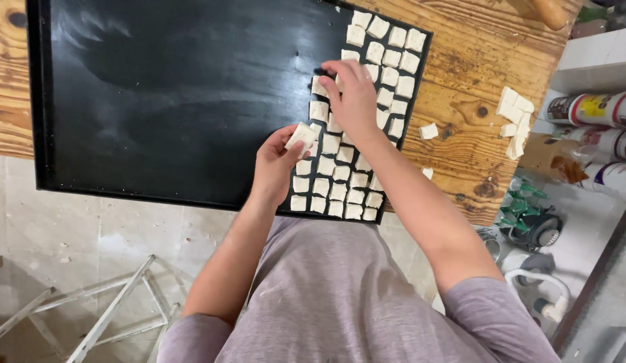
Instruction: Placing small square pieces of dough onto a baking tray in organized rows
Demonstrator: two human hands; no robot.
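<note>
The left hand (276, 165) grips one dough square (301, 135) over the black tray (178, 101), while the right hand (353, 94), seemingly pressing another down, could nudge the tight rows (340, 181) crooked.

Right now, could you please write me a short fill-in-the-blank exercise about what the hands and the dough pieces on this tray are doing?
1. The left hand holds one pale square dough piece above the large ____ rectangular baking tray.
2. The right hand reaches flat over the rows of dough squares, which fill only the tray's ____ end.
3. The tray rests on a ____ table of knotty planks.
4. A loose heap of spare dough pieces lies on the table, ____ the tray.

Missing words: black; right; wooden; outside
</note>
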